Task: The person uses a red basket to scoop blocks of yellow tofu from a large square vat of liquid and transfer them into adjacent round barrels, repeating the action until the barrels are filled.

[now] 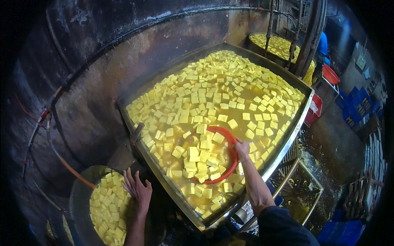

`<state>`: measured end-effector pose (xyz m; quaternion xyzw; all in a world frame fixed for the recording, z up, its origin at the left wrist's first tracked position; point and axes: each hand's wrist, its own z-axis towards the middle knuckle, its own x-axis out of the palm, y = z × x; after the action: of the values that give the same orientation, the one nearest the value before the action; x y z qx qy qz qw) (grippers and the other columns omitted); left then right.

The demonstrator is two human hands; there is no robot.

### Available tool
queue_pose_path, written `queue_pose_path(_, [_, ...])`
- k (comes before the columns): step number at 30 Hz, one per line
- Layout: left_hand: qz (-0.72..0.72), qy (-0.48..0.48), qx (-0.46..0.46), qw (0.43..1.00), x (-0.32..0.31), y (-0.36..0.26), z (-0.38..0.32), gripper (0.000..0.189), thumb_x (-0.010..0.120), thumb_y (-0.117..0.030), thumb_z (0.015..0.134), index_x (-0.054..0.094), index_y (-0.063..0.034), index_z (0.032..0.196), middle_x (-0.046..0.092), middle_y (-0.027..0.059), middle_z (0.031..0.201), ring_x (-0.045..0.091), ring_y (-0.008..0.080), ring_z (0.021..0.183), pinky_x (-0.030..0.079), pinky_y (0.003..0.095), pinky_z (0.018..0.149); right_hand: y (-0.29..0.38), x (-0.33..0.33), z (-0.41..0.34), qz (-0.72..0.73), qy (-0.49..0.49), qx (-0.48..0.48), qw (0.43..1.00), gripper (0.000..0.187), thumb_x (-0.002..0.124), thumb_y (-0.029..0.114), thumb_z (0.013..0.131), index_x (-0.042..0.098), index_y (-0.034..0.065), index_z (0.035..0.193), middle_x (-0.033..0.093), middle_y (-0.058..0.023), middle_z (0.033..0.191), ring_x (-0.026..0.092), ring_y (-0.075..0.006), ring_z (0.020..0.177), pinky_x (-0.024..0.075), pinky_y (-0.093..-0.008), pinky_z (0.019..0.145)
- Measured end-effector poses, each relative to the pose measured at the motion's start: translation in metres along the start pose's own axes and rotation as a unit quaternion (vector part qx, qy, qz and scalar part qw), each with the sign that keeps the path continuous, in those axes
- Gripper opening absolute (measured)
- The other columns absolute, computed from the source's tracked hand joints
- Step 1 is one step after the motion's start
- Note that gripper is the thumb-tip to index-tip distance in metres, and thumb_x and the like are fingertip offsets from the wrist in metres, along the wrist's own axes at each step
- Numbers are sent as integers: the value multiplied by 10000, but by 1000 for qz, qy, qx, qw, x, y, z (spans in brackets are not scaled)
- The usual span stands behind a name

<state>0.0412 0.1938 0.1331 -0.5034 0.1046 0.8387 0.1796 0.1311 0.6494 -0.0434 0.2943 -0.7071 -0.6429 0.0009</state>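
My right hand [242,149] grips the right rim of a red plastic basin [234,153], which is tilted and partly sunk in yellow liquid. Many yellow tofu cubes [197,158] lie heaped in and over it. This liquid fills a large rectangular metal vat [295,126], where more tofu cubes [200,95] float close together. To the left, my left hand [138,187] hangs with fingers spread and nothing in it, beside a round metal tub [80,192]. Yellow cubes [107,206] fill that tub. Whether the basin's far-left rim is under the cubes cannot be seen.
A hose [66,166] runs down the stained wall [101,73] into the round tub. Behind the vat stand metal posts [311,40] and another round vat [257,49] of cubes. At right are a metal frame [289,178], blue crates [357,104], a red container [314,107] and a person in blue [322,44].
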Motion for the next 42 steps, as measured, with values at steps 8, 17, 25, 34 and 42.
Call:
queue_pose_path(8, [-420,146,-133,886,73,-71,-53,456,639,-110,760,469,4,1168,491,221,1184,483,390,1109,383,444,987,32,-6,-54,33,-20,90,995,409,689,177,641,717,205,1048,717,-99,804,659,-169,696,505,-285,661])
queue_pose_path(17, [-618,380,-476,497,142,-153,-54,259,642,-97,820,563,-69,1064,595,81,998,566,237,853,466,335,685,-11,-14,-13,62,5,76,995,403,643,117,662,717,154,1057,705,-89,806,655,-172,721,503,-302,658])
queue_pose_path(25, [-684,387,-413,460,151,-147,-35,236,684,-21,788,576,-68,993,621,17,836,502,82,628,330,200,483,20,-36,-21,256,123,-4,959,285,504,-50,684,661,-26,921,592,-23,706,501,-117,566,401,-253,506])
queue_pose_path(34, [-743,301,-266,536,52,-134,-63,386,747,-63,742,576,-51,1087,604,-9,823,480,56,591,364,202,506,92,-96,-107,312,108,-41,943,581,461,-136,569,605,-63,1127,660,-79,974,614,-154,826,466,-214,654])
queue_pose_path(42, [-759,239,-204,570,-39,-106,-66,342,683,-43,804,569,-41,1126,629,-1,910,478,46,683,345,203,571,168,-120,-146,289,160,-119,936,582,462,-155,595,568,-94,1163,664,-100,969,621,-154,772,487,-238,608])
